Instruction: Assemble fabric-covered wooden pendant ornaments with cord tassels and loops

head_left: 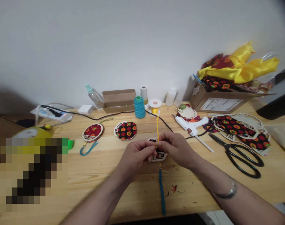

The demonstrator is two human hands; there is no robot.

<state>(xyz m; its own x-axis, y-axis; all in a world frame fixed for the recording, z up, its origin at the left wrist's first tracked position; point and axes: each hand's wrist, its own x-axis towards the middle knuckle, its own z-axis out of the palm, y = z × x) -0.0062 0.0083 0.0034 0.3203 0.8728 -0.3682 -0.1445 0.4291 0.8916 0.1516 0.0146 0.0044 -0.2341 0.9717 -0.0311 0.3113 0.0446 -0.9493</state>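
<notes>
Both hands meet over a small wooden lattice frame [159, 156] near the middle of the table. My left hand [142, 153] pinches at the yellow cord [158, 126], with its fingertips partly hidden. From the right, my right hand [171, 147] closes thumb and finger on the same cord, just above the frame. The cord runs up toward a white spool of yellow thread [154, 106]. A blue tassel [162, 193] hangs from the frame's lower end and lies toward the table's front edge.
A white glue gun [191, 126] and black scissors [237, 154] lie at right, near patterned fabric pieces [240, 126]. Behind stand a teal thread cone [140, 107], an open brown box [120, 101] and a fabric-filled carton [217, 101]. Two ornaments [93, 132] [126, 130] lie left.
</notes>
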